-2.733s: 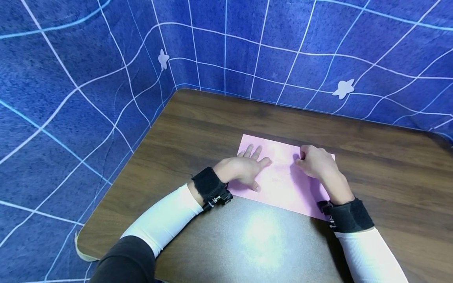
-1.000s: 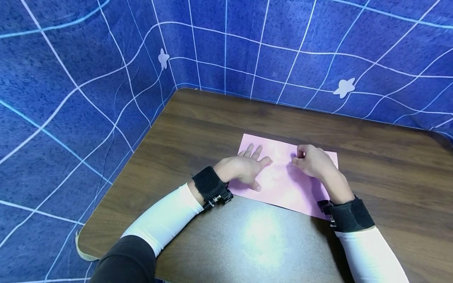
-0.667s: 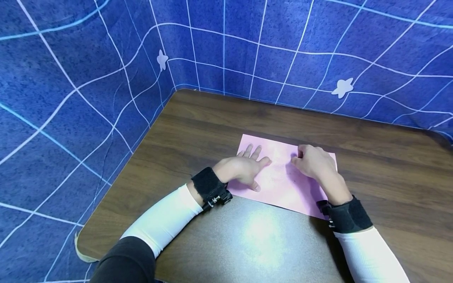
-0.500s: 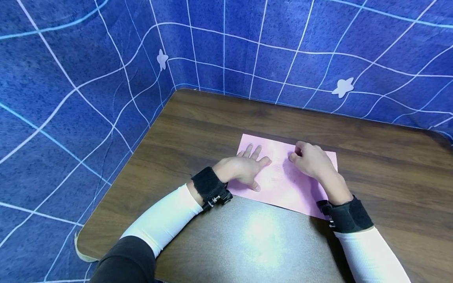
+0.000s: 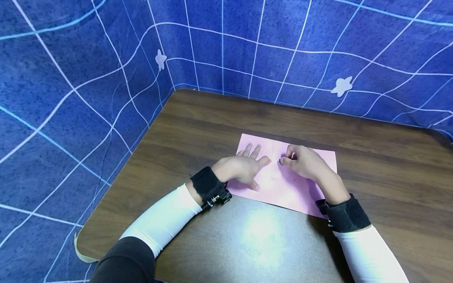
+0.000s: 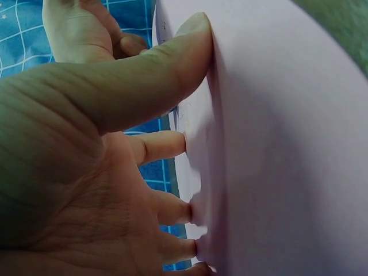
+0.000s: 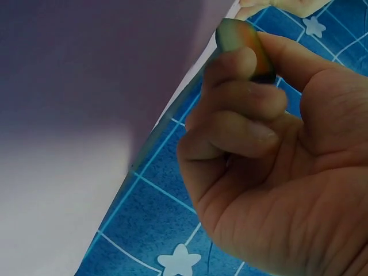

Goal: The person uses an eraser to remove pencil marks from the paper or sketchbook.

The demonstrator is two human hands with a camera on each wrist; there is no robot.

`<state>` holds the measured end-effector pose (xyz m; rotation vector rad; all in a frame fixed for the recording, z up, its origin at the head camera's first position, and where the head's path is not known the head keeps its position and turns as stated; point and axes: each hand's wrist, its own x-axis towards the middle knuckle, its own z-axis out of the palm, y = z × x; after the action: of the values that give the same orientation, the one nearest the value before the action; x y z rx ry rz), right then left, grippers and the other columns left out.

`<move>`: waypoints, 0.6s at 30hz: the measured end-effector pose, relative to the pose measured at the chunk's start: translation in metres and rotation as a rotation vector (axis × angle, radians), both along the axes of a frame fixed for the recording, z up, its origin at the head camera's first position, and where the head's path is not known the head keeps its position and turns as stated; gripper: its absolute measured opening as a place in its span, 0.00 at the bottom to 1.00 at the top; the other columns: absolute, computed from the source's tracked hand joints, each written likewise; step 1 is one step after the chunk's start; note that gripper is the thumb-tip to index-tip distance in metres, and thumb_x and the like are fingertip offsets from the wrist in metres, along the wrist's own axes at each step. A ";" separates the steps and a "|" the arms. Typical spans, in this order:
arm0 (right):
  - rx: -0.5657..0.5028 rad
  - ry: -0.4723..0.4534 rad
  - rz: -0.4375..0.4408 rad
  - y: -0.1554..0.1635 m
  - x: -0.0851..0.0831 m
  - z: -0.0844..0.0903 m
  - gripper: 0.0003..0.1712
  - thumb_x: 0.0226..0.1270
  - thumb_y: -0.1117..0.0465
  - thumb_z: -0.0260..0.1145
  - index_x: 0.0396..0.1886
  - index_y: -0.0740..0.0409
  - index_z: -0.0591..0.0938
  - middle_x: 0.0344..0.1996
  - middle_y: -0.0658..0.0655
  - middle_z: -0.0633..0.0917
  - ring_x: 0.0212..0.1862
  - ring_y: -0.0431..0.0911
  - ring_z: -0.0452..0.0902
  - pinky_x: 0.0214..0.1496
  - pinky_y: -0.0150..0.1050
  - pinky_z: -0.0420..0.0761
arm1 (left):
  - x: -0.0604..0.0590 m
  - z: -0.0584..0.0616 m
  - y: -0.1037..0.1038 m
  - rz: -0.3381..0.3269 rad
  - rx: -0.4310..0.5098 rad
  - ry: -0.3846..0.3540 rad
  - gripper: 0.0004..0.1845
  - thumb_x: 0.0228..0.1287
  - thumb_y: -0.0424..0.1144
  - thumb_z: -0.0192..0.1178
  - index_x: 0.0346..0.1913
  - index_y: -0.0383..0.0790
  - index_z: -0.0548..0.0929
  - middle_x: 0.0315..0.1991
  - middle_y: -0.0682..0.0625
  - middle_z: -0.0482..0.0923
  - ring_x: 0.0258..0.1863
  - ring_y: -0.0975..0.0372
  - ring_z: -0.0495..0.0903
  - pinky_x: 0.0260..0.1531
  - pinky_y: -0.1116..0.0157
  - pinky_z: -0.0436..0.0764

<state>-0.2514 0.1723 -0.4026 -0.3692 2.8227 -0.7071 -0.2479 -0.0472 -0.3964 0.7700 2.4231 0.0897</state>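
Observation:
A pink sheet of paper (image 5: 283, 188) lies flat on the brown table (image 5: 212, 118). My left hand (image 5: 244, 167) lies on the sheet's left part with fingers spread and straight; in the left wrist view the fingertips (image 6: 192, 213) and thumb press on the paper (image 6: 287, 144). My right hand (image 5: 304, 163) is on the sheet's upper middle, close to the left thumb, with fingers curled into a loose fist. In the right wrist view this hand (image 7: 276, 161) has thumb against curled forefinger beside the paper (image 7: 86, 86); nothing plainly shows in its grip.
A blue cloth screen (image 5: 88, 78) with white grid lines and stars stands round the table's far and left sides. Black straps sit on both wrists (image 5: 209, 186) (image 5: 345, 214). A bright glare patch (image 5: 262, 236) lies on the near tabletop.
My right hand has slid left across the top of the pink sheet, from its right part to near the left thumb. The left hand and the sheet have stayed put.

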 end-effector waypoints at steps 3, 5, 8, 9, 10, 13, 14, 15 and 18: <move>0.026 -0.013 -0.016 0.001 0.000 0.001 0.12 0.71 0.51 0.66 0.31 0.52 0.79 0.21 0.50 0.76 0.27 0.46 0.71 0.29 0.38 0.67 | 0.000 0.000 0.000 -0.002 0.003 -0.002 0.49 0.63 0.57 0.69 0.81 0.57 0.52 0.84 0.37 0.27 0.82 0.41 0.25 0.82 0.43 0.43; 0.052 -0.009 -0.033 0.002 0.000 0.003 0.11 0.70 0.51 0.66 0.31 0.51 0.79 0.21 0.50 0.77 0.28 0.47 0.72 0.29 0.38 0.66 | 0.000 0.000 0.000 -0.001 0.003 -0.002 0.49 0.63 0.57 0.69 0.81 0.58 0.52 0.84 0.37 0.27 0.82 0.41 0.25 0.82 0.43 0.43; 0.107 0.004 -0.064 0.006 0.001 0.005 0.11 0.69 0.52 0.65 0.29 0.51 0.77 0.22 0.51 0.77 0.29 0.49 0.72 0.28 0.39 0.65 | 0.000 0.000 0.001 0.002 0.007 -0.007 0.49 0.63 0.57 0.69 0.80 0.58 0.52 0.84 0.37 0.26 0.82 0.41 0.25 0.82 0.44 0.43; 0.127 0.011 -0.077 0.007 0.002 0.005 0.12 0.69 0.52 0.64 0.28 0.51 0.76 0.22 0.52 0.77 0.29 0.49 0.72 0.27 0.39 0.65 | 0.000 0.000 0.001 0.002 0.006 -0.008 0.49 0.63 0.57 0.69 0.81 0.58 0.52 0.84 0.38 0.26 0.82 0.41 0.25 0.82 0.44 0.43; 0.147 0.016 -0.089 0.009 0.002 0.005 0.12 0.69 0.52 0.63 0.27 0.51 0.75 0.22 0.52 0.76 0.29 0.49 0.72 0.26 0.39 0.65 | 0.000 0.000 0.001 0.000 0.008 -0.008 0.49 0.63 0.57 0.69 0.81 0.58 0.52 0.84 0.37 0.26 0.82 0.41 0.25 0.82 0.43 0.43; 0.192 0.028 -0.120 0.012 0.002 0.005 0.16 0.71 0.51 0.60 0.25 0.52 0.71 0.21 0.53 0.74 0.29 0.50 0.72 0.25 0.40 0.64 | 0.001 0.000 0.000 -0.001 0.012 -0.010 0.49 0.63 0.57 0.69 0.81 0.58 0.52 0.84 0.37 0.25 0.82 0.41 0.24 0.82 0.43 0.43; 0.203 0.031 -0.130 0.013 0.002 0.005 0.17 0.71 0.51 0.59 0.24 0.52 0.70 0.21 0.53 0.74 0.29 0.50 0.72 0.24 0.40 0.64 | 0.001 0.000 0.000 -0.001 0.013 -0.011 0.49 0.63 0.57 0.69 0.81 0.58 0.52 0.84 0.37 0.25 0.82 0.41 0.24 0.82 0.42 0.43; 0.216 0.033 -0.135 0.013 0.002 0.005 0.17 0.72 0.50 0.58 0.24 0.52 0.70 0.21 0.53 0.74 0.30 0.51 0.72 0.24 0.41 0.65 | 0.001 0.000 -0.001 0.000 0.014 -0.012 0.49 0.63 0.57 0.69 0.81 0.57 0.52 0.84 0.37 0.25 0.82 0.41 0.24 0.82 0.42 0.43; 0.247 0.028 -0.145 0.012 0.001 0.004 0.19 0.75 0.47 0.56 0.25 0.52 0.71 0.22 0.54 0.75 0.32 0.52 0.74 0.26 0.43 0.67 | 0.001 0.000 -0.001 0.002 0.012 -0.014 0.49 0.63 0.57 0.69 0.81 0.57 0.52 0.84 0.37 0.25 0.82 0.41 0.24 0.82 0.43 0.42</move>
<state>-0.2501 0.1841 -0.3989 -0.1353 2.9395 -0.3728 -0.2465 -0.0485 -0.3960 0.7703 2.4121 0.1106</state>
